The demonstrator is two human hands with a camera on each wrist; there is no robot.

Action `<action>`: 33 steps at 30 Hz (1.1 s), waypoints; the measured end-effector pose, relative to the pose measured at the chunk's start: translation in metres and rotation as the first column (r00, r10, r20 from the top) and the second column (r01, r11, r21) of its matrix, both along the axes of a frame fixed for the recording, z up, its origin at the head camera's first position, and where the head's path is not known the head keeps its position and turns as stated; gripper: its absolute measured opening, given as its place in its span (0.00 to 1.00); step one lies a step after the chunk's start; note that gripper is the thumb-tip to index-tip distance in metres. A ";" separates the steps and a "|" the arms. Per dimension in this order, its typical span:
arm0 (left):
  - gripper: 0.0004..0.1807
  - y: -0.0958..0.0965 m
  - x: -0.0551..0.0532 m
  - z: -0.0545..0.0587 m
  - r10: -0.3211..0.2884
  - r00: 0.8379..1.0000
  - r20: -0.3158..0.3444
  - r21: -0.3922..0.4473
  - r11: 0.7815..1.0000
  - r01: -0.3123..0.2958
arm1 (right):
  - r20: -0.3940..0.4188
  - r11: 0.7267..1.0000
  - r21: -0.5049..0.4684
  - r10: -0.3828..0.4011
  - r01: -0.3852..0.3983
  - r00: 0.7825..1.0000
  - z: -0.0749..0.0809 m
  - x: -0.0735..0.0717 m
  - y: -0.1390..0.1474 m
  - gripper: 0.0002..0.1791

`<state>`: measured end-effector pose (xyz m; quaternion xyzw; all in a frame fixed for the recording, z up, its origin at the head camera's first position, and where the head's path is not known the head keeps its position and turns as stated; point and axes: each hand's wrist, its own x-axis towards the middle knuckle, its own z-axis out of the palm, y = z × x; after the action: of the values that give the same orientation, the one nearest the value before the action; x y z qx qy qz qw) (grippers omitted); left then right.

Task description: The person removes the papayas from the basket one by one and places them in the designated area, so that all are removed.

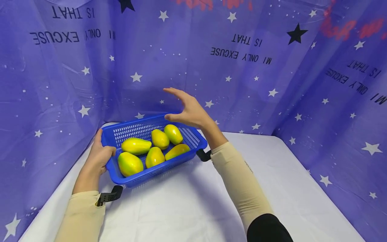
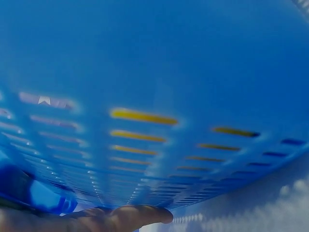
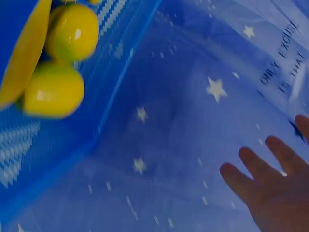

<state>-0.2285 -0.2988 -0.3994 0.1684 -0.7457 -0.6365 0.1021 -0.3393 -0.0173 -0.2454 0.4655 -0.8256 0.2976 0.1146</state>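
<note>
The white-clothed table (image 1: 290, 174) is edged far, left and right by star-printed purple curtains (image 1: 187, 57). Far left, a blue perforated basket (image 1: 163, 170) holds six mango-like fruits (image 1: 130, 164); the table extends near and right of it. The left hand (image 1: 99, 155) grasps the basket's left end; the right hand (image 1: 191, 109), released, hovers near its far side.

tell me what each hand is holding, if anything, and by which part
The left hand grips the blue basket by the rim at its left end. The right hand holds nothing.
</note>
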 end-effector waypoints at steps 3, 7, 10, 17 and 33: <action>0.58 0.002 -0.001 -0.001 0.000 1.000 0.000 -0.002 1.000 0.000 | 0.135 0.994 0.037 0.093 -0.099 0.986 -0.005 -0.001 -0.024 0.41; 0.58 0.005 -0.003 -0.001 0.002 1.000 -0.011 -0.003 1.000 -0.002 | 0.326 0.972 0.083 0.182 -0.220 0.928 -0.010 0.002 -0.052 0.37; 0.58 0.008 -0.004 0.000 0.000 1.000 -0.020 0.000 1.000 0.000 | 0.432 0.953 0.128 0.195 -0.274 0.881 -0.020 -0.003 -0.074 0.34; 0.58 0.014 -0.004 0.002 -0.008 1.000 0.001 0.019 1.000 0.008 | 0.599 0.899 0.220 0.183 -0.380 0.780 -0.066 -0.028 -0.106 0.31; 0.58 -0.002 0.001 0.002 0.019 1.000 0.023 0.017 1.000 -0.020 | 0.618 0.782 0.504 -0.030 -0.366 0.786 -0.119 -0.037 -0.152 0.33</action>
<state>-0.2276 -0.3010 -0.3979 0.1838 -0.7397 -0.6398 0.0983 -0.3763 -0.1689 -0.3642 0.4354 -0.8213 0.1605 -0.3319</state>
